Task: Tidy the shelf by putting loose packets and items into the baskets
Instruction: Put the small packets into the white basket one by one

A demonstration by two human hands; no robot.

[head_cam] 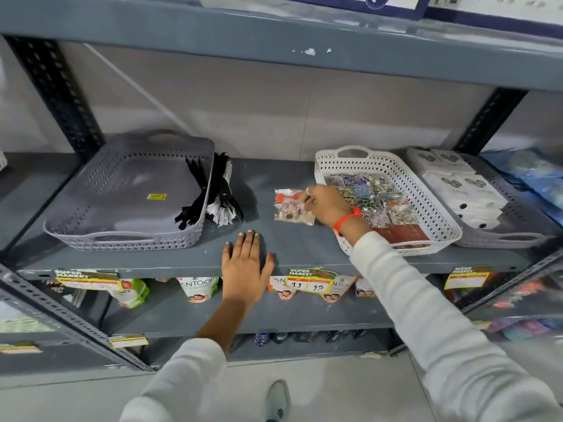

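Loose clear packets of jewellery (292, 208) lie on the grey shelf (274, 248) just left of a white basket (438, 220) filled with similar packets. My right hand (327, 205) rests on these loose packets, its fingers pinching the top one. My left hand (246, 263) lies flat and open on the shelf's front edge, holding nothing. A grey basket (122, 236) stands at the left with a black bundle (192, 208) inside it, and a black-and-white bundle (224, 193) lies on the shelf beside its right wall.
Another grey basket (518, 236) at the right holds white boxes (463, 190). Blue packs (536, 175) lie at the far right. Price tags (309, 281) hang on the shelf's front edge. Pouches (198, 289) stand on the shelf below. Black uprights frame both sides.
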